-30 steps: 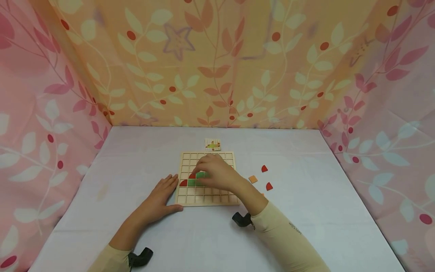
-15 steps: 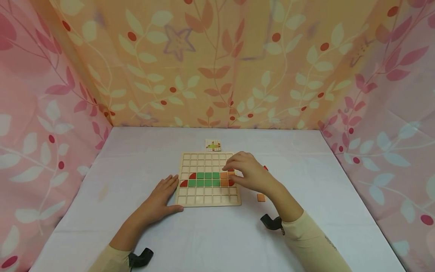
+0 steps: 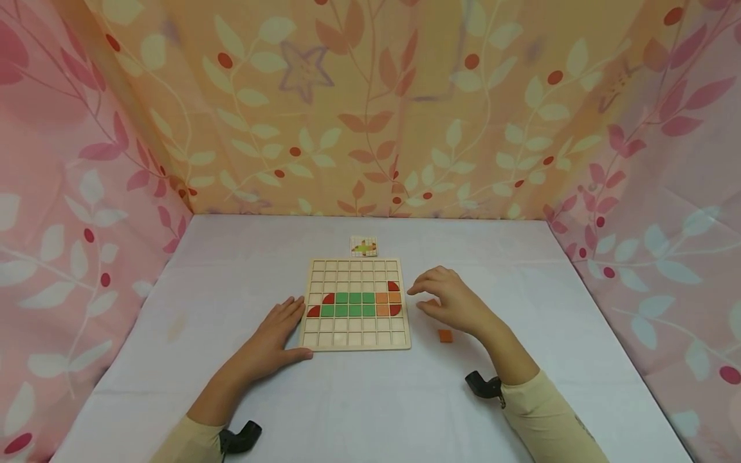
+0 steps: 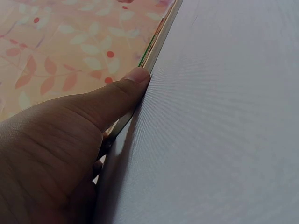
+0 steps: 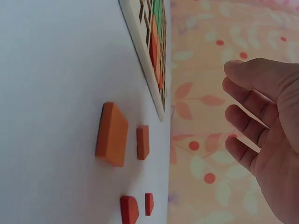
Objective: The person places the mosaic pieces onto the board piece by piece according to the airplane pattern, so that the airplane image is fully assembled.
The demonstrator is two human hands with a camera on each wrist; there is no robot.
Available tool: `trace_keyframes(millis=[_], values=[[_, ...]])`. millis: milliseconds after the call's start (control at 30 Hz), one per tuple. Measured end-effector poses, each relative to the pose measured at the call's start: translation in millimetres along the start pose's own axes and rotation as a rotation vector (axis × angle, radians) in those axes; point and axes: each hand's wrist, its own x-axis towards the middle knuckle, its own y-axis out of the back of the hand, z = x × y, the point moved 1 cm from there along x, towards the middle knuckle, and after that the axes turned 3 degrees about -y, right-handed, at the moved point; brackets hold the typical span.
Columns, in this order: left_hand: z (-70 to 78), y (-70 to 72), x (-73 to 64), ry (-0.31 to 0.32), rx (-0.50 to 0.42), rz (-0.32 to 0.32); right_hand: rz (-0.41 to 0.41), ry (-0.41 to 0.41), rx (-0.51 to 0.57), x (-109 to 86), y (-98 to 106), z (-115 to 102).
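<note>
A wooden grid board (image 3: pixel 354 341) lies on the white table, with a row of green tiles (image 3: pixel 347 305), several orange square tiles (image 3: pixel 383 310) and red rounded pieces (image 3: pixel 393 286) in its cells. My left hand (image 3: pixel 272 341) rests along the board's left side, fingers extended and thumb at the near corner. Just right of the board hovers my right hand (image 3: pixel 454 301), its fingers loosely bent and nothing between them. Below that hand in the right wrist view lie two loose orange square tiles (image 5: pixel 112 135) and two red pieces (image 5: pixel 129 209); in the head view it hides most of them.
Behind the board sits a small pattern card (image 3: pixel 363 246). Floral curtains (image 3: pixel 370 109) enclose the white table (image 3: pixel 231 257) at the back and both sides. A black wrist camera mount (image 3: pixel 240 438) sits at each cuff.
My right hand has moved rightward from over the tiles, off the board, to above the loose pieces. My left hand has stayed in place at the board's side.
</note>
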Motion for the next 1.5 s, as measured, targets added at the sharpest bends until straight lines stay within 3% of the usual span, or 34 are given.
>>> trace_keyframes(millis=[467,867,1500], values=[[4.3,2.9,1.0,-0.012,0.002,0.003,-0.008,-0.064,0.05,-7.0,-6,37],[5.7,4.3,0.5,-0.011,-0.008,0.007,-0.082,-0.122,0.046,-12.6,-15,60],[4.9,2.9,-1.4,0.012,-0.002,-0.005,-0.072,-0.063,-0.005,-16.6,-22,70]])
